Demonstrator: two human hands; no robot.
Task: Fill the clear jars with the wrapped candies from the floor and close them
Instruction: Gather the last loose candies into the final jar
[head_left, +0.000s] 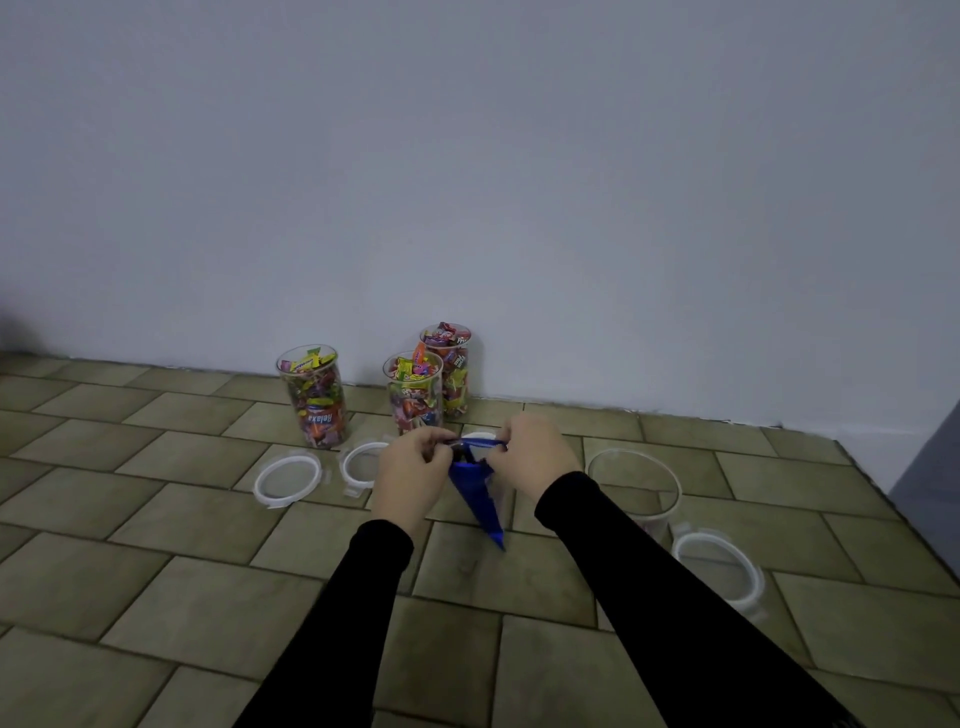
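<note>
Sleeves: black, both arms reach fwd from 6 o'clock, hands meet mid-frame.
Left hand (413, 467): fingers pinch the left edge of the blue bag (475, 491) mouth.
Right hand (537, 460): fingers pinch the right edge, approx. same height.
Bag axis: mouth at 12, tip hangs toward 6, just above the floor (208, 597).
Empty jar (636, 486): at 3 o'clock from the bag, right hand nearer; lid (719, 571) beside it.
Filled jars (314, 397): three at 11–12 o'clock, no lids on; lid rings (287, 478) lie in front.
Next, probably: tip bag toward 3.
</note>
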